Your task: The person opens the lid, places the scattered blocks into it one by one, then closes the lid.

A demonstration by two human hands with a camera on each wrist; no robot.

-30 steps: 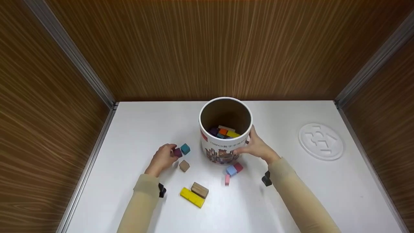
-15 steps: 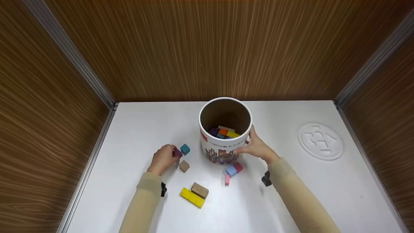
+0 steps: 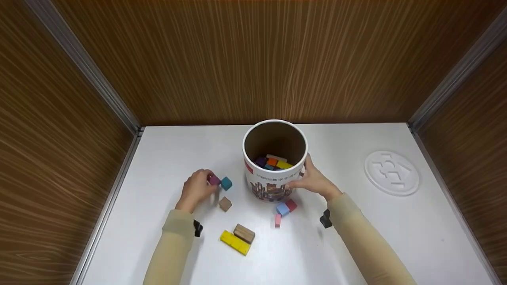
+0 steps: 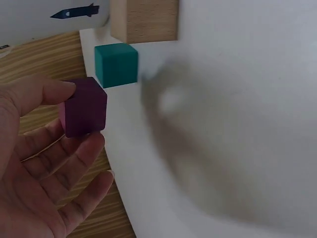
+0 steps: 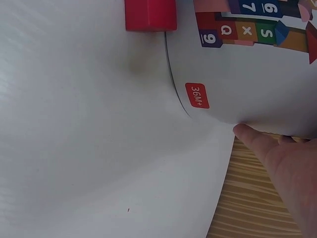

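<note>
My left hand (image 3: 196,189) pinches a purple cube (image 3: 214,180) between thumb and fingers, lifted just off the white table (image 3: 166,158). The wrist view shows the purple cube (image 4: 84,106) in my fingertips (image 4: 54,91), with a teal cube (image 4: 116,64) and a tan block (image 4: 143,20) beyond it. The teal cube (image 3: 226,183) lies right beside the purple one. My right hand (image 3: 315,180) holds the side of a white printed cylindrical tub (image 3: 273,182) that has several coloured blocks inside. The right wrist view shows the tub wall (image 5: 247,64) against my thumb (image 5: 262,146).
Loose blocks lie in front of the tub: a tan cube (image 3: 225,204), a yellow bar (image 3: 235,242) with a brown block (image 3: 244,233), and light blue (image 3: 282,209), red (image 3: 291,204) and pink (image 3: 278,220) pieces. A round white lid (image 3: 392,172) rests at right. Wooden walls enclose the table.
My left hand has lifted the purple cube off the table and moved it slightly up beside the teal cube. The right hand and tub have stayed put.
</note>
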